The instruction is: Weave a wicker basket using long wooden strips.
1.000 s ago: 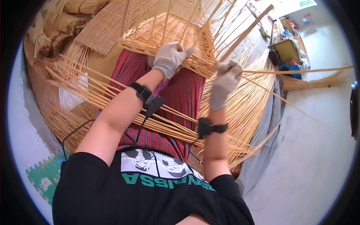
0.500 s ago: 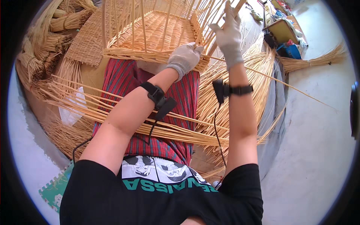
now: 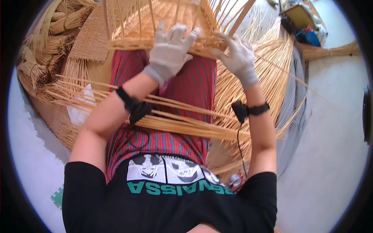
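A light woven basket [image 3: 131, 43] with upright stakes sits at the top, at the far end of my lap, which has a red striped cloth [image 3: 192, 85] over it. My gloved left hand [image 3: 171, 50] is at the basket's near edge, slightly blurred, fingers spread over the rim. My gloved right hand [image 3: 237, 60] is at the basket's near right corner, thumb and fingers apart; whether it touches the weave is unclear. Long loose rods [image 3: 186, 122] lie across my lap beneath my forearms.
Coiled fibre bundles [image 3: 46, 54] and a woven mat [image 3: 87, 39] lie at left. A large spread of rods [image 3: 272, 58] fills the right side beside grey fabric [image 3: 297, 89]. A cluttered yellowish furniture piece [image 3: 299, 15], a blue container [image 3: 311, 39] and another rod bundle [image 3: 330, 52] are at upper right.
My left hand has moved left along the rim and spread its fingers. My right hand has come down from high on the stakes to the basket's corner.
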`<move>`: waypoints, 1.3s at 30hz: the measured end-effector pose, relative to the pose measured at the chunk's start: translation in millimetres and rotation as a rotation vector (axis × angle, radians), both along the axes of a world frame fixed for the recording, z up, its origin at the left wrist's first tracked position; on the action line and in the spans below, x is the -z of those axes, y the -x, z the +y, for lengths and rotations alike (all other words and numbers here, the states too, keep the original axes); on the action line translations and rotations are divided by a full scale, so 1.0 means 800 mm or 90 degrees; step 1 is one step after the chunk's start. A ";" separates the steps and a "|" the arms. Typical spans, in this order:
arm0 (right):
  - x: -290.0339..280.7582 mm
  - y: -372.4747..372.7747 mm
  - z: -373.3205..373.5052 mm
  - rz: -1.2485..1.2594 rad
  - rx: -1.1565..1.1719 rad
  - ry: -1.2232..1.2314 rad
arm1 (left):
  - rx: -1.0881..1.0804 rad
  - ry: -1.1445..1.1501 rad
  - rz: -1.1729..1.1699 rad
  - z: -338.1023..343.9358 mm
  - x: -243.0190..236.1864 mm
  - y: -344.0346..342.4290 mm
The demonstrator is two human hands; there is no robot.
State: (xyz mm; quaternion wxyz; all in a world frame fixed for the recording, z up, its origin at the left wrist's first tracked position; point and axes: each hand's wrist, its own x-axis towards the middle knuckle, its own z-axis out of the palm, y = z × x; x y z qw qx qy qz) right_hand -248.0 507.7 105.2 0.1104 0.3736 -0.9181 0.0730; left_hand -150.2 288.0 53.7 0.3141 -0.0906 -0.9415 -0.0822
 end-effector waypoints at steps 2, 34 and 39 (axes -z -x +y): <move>-0.006 0.004 -0.044 -0.063 0.186 -0.200 | -0.014 0.177 -0.014 -0.009 0.016 0.024; 0.005 -0.073 -0.082 0.180 0.226 -0.161 | 0.045 -0.018 -0.174 -0.008 -0.028 0.013; 0.015 -0.064 -0.092 0.229 0.228 -0.123 | 0.017 -0.023 -0.133 0.001 -0.024 0.024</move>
